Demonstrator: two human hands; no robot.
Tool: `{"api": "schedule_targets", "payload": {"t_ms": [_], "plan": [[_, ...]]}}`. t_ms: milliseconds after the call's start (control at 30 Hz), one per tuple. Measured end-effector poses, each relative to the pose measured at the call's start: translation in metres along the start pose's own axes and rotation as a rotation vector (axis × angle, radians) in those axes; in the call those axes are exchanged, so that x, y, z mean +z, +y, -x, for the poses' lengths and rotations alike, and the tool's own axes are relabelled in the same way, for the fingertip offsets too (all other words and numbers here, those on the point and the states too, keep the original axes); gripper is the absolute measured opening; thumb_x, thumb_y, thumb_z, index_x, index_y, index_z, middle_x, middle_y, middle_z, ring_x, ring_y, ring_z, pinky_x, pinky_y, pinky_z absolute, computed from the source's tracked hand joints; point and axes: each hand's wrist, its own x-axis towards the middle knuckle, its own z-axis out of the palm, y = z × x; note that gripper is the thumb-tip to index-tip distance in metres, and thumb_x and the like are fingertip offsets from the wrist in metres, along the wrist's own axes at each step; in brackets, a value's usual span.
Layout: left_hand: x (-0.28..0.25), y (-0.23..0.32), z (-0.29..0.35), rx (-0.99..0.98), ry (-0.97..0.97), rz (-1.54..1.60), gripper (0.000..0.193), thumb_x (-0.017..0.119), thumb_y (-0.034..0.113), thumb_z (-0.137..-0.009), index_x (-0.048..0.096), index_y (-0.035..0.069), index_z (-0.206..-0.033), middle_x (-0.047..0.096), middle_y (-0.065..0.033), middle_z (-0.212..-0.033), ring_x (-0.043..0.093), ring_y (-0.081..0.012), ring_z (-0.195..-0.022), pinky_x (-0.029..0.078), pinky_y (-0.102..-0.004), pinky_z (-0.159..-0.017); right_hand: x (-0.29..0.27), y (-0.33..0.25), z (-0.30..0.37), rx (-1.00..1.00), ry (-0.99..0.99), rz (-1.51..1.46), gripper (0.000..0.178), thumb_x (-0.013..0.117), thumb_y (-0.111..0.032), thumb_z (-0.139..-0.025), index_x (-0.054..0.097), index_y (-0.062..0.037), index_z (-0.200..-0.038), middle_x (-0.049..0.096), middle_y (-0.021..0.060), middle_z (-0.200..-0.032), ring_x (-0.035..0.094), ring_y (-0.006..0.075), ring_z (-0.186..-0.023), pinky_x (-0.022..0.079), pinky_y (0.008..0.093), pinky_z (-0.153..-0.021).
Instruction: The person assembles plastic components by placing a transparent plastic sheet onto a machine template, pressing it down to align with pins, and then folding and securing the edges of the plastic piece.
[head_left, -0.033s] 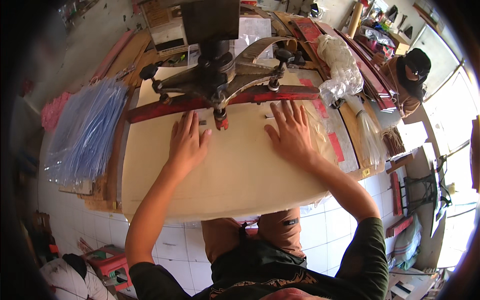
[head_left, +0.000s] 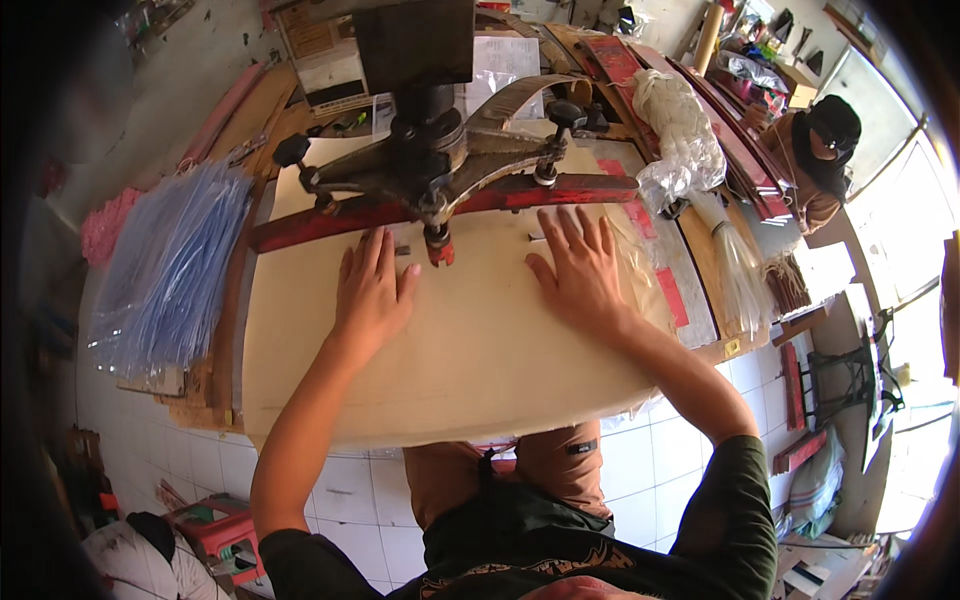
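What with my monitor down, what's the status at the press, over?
Left hand and right hand palm-down on beige sheet, gripping nothing. Sheet spread out, right edge wrinkled. Red bar crosses it just beyond both hands.

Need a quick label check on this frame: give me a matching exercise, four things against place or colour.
1. left hand
2. plastic sheets
3. stool
4. long bar

A. red, at the picture's lower left
B. bluish, piled at the picture's left
C. red, running crosswise in the picture's upper middle
D. palm down on the cream sheet

Pairs: 1-D, 2-B, 3-A, 4-C
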Motion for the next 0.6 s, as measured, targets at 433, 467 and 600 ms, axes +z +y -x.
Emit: {"api": "schedule_targets", "payload": {"t_ms": [433,467,600], "plan": [[-0.002,0.009,-0.004,0.007,0.032,-0.050,0.054,0.052,0.034,-0.096,0.048,0.000,-0.137,0.044,-0.0238,-0.142,0.040,-0.0434,-0.132,0.026,-0.0563,-0.112,0.012,0.009,-0.009,-0.065,-0.119,-0.139,0.066,0.046,-0.045,-0.098,0.044,0.0073,-0.138,0.047,0.0254,-0.141,0.039,0.0389,-0.137,0.020,0.0525,-0.117],[-0.004,0.009,-0.004,0.009,0.032,-0.041,0.053,0.052,0.034,-0.095,0.049,0.000,-0.137,0.044,-0.0238,-0.142,0.040,-0.0436,-0.131,0.026,-0.0563,-0.112,0.012,0.009,-0.009,-0.065,-0.120,-0.128,0.066,0.046,-0.045,-0.098,0.045,0.0070,-0.138,0.048,0.0252,-0.141,0.039,0.0385,-0.137,0.020,0.0524,-0.117],[-0.011,0.009,-0.004,0.016,0.010,-0.024,0.054,0.053,0.034,-0.095,0.049,0.000,-0.136,0.043,-0.0239,-0.142,0.041,-0.0437,-0.130,0.028,-0.0558,-0.111,0.008,0.010,-0.011,-0.088,-0.124,-0.114,0.063,0.049,-0.044,-0.097,0.047,0.0056,-0.136,0.051,0.0236,-0.139,0.041,0.0360,-0.137,0.021,0.0521,-0.117]]}}
